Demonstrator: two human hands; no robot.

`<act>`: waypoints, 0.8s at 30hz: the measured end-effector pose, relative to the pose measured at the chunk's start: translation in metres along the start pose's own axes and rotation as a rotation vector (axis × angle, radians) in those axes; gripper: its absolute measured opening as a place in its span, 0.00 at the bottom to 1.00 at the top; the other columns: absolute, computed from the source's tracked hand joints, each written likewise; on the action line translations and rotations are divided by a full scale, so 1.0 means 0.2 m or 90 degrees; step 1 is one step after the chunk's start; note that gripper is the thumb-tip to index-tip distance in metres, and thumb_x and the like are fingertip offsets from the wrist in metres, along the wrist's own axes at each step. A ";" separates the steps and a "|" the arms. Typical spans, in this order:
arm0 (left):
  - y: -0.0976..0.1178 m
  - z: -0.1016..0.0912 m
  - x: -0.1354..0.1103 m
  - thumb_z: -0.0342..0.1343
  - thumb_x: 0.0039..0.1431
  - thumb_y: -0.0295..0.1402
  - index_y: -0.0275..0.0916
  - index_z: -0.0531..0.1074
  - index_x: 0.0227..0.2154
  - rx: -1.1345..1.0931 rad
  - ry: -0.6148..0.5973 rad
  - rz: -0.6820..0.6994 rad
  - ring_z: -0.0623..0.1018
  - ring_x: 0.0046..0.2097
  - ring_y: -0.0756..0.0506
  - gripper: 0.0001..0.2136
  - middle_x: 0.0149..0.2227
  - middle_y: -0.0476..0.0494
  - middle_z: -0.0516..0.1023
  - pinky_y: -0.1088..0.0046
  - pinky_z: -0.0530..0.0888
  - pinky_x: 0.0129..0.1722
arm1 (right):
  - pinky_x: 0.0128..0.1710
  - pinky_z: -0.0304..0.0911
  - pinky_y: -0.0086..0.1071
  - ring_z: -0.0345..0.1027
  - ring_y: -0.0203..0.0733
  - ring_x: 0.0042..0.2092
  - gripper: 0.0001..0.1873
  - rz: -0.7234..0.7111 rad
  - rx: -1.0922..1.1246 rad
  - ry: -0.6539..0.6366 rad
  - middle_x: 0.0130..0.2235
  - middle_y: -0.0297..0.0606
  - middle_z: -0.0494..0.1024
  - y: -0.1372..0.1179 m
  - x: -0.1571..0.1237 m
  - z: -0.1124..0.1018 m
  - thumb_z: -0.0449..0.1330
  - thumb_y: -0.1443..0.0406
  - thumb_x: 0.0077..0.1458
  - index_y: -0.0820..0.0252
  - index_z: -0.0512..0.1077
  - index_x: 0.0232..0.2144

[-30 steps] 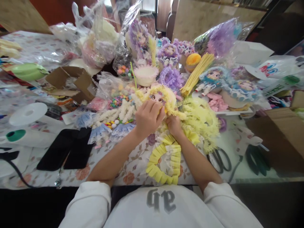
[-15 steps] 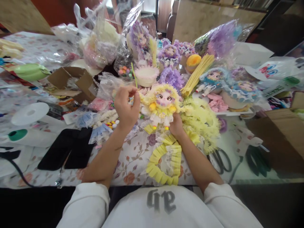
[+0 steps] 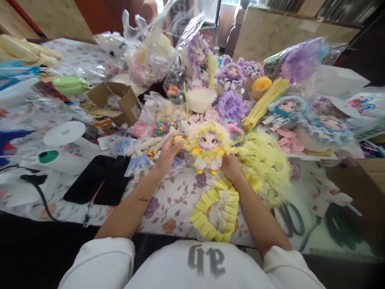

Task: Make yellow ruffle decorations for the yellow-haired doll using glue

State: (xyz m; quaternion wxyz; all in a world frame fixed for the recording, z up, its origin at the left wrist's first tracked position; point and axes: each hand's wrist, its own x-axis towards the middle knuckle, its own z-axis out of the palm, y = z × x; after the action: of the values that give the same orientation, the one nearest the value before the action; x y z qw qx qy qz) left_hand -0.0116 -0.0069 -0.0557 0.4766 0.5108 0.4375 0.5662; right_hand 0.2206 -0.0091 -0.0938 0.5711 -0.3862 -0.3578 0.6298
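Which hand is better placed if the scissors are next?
Probably the right hand: the scissors lie on that side. The left hand is across the yellow-trimmed doll, farther away.

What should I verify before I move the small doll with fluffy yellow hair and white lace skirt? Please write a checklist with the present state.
1. Small doll with fluffy yellow hair and white lace skirt has its face uncovered: ok, both eyes show.
2. Bare left hand is at the fluffy yellow side strand: ok, fingertips at its outer end.
3. Bare right hand holds the doll securely: cannot tell, its fingers are partly hidden.
4. Pleated yellow fabric trim is free of the right hand: cannot tell, they overlap or meet near the wrist.
5. Black-handled scissors are apart from both hands: ok, a gap shows.
6. White glue gun is cool: cannot tell.
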 end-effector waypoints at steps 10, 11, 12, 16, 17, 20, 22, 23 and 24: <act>-0.04 -0.01 -0.06 0.65 0.52 0.41 0.38 0.75 0.28 0.129 0.039 0.074 0.76 0.43 0.45 0.11 0.38 0.43 0.78 0.69 0.72 0.46 | 0.45 0.76 0.46 0.79 0.55 0.45 0.19 0.037 0.031 -0.017 0.34 0.38 0.84 0.01 0.00 0.00 0.69 0.56 0.40 0.51 0.74 0.37; -0.04 -0.01 -0.06 0.64 0.53 0.40 0.38 0.75 0.29 0.142 0.040 0.089 0.77 0.43 0.45 0.10 0.37 0.44 0.78 0.68 0.72 0.48 | 0.45 0.76 0.46 0.79 0.55 0.45 0.20 0.039 0.032 -0.016 0.34 0.38 0.84 0.01 0.00 0.00 0.69 0.55 0.39 0.51 0.74 0.37; -0.03 -0.02 -0.06 0.64 0.54 0.40 0.39 0.75 0.31 0.150 0.040 0.104 0.77 0.43 0.45 0.09 0.38 0.44 0.78 0.67 0.72 0.49 | 0.45 0.76 0.46 0.79 0.55 0.45 0.20 0.041 0.033 -0.013 0.34 0.38 0.84 0.01 0.00 0.00 0.70 0.55 0.39 0.51 0.74 0.37; 0.12 -0.04 -0.01 0.63 0.56 0.43 0.41 0.73 0.45 0.182 0.009 0.162 0.77 0.50 0.44 0.16 0.47 0.42 0.77 0.66 0.73 0.52 | 0.45 0.77 0.46 0.80 0.56 0.44 0.21 0.047 0.037 -0.008 0.33 0.38 0.84 0.01 0.00 -0.01 0.71 0.55 0.35 0.50 0.75 0.36; 0.18 -0.03 0.02 0.64 0.56 0.44 0.41 0.73 0.46 0.226 -0.023 0.156 0.76 0.51 0.43 0.19 0.49 0.41 0.77 0.66 0.74 0.52 | 0.45 0.77 0.46 0.79 0.57 0.44 0.21 0.047 0.039 -0.010 0.34 0.38 0.84 0.01 0.00 -0.01 0.71 0.55 0.35 0.50 0.75 0.36; 0.33 0.00 0.12 0.65 0.54 0.49 0.42 0.73 0.52 0.365 -0.205 0.117 0.76 0.52 0.42 0.26 0.53 0.40 0.76 0.65 0.74 0.51 | 0.45 0.77 0.46 0.79 0.57 0.47 0.22 0.046 0.040 -0.022 0.36 0.39 0.85 0.00 0.00 0.00 0.71 0.55 0.36 0.50 0.75 0.37; 0.38 0.03 0.18 0.66 0.52 0.51 0.42 0.74 0.53 0.417 -0.275 0.118 0.77 0.50 0.42 0.28 0.52 0.40 0.77 0.66 0.75 0.48 | 0.45 0.77 0.46 0.79 0.57 0.48 0.22 0.046 0.039 -0.027 0.37 0.38 0.85 0.00 0.00 0.00 0.71 0.55 0.37 0.50 0.75 0.38; 0.39 0.05 0.20 0.66 0.51 0.51 0.41 0.75 0.52 0.426 -0.286 0.124 0.77 0.48 0.43 0.28 0.50 0.40 0.77 0.68 0.75 0.46 | 0.45 0.77 0.46 0.79 0.56 0.48 0.22 0.046 0.038 -0.028 0.37 0.38 0.85 0.00 -0.01 0.00 0.70 0.55 0.38 0.50 0.75 0.38; 0.39 0.06 0.21 0.66 0.51 0.51 0.41 0.76 0.50 0.428 -0.283 0.133 0.77 0.45 0.44 0.27 0.49 0.41 0.78 0.68 0.75 0.44 | 0.45 0.77 0.46 0.79 0.55 0.48 0.21 0.045 0.037 -0.029 0.37 0.38 0.85 0.00 -0.01 0.00 0.70 0.55 0.39 0.50 0.75 0.39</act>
State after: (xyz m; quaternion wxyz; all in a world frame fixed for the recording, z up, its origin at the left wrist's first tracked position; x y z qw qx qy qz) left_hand -0.0086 0.0215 0.0278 0.3062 0.7892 0.4305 0.3130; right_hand 0.2201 -0.0101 -0.0930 0.5512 -0.3676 -0.3379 0.6685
